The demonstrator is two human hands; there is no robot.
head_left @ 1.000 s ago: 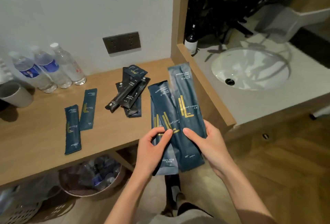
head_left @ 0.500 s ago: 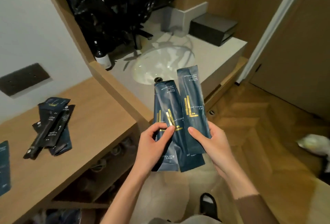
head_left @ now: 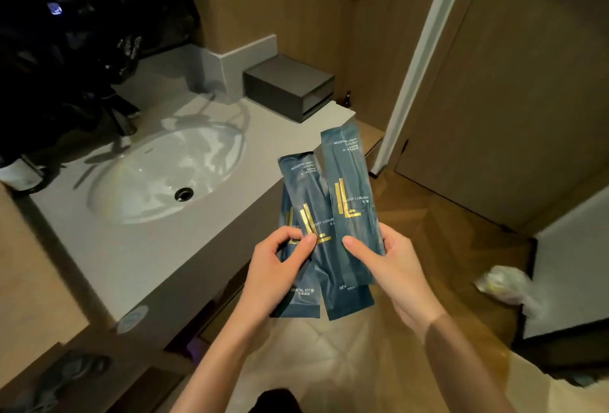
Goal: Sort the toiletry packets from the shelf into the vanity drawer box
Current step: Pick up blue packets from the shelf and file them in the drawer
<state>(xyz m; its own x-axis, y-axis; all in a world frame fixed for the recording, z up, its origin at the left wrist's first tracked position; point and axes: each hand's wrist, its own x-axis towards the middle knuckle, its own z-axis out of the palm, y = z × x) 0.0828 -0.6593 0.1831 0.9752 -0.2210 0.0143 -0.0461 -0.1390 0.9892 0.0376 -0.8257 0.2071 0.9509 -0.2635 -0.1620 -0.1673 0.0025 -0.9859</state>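
I hold three long dark-blue toiletry packets with gold marks, fanned out in front of me over the vanity's front edge. My left hand (head_left: 280, 267) pinches the two left packets (head_left: 306, 201), one behind the other. My right hand (head_left: 392, 267) grips the right packet (head_left: 349, 188), thumb across its lower half. The dark grey drawer box (head_left: 290, 89) stands on the far right corner of the grey vanity top (head_left: 138, 254), its drawers closed, beyond the packets.
A white oval sink (head_left: 158, 175) is set into the vanity at left, with a dark faucet (head_left: 122, 116) and black plastic bags behind it. A wooden door (head_left: 514, 109) and wood floor lie to the right. A white crumpled item (head_left: 507, 284) lies on the floor.
My view has turned right, away from the wooden shelf, which has left the frame. The drawer box and sink are now nearer. Both hands keep the same hold on the packets.
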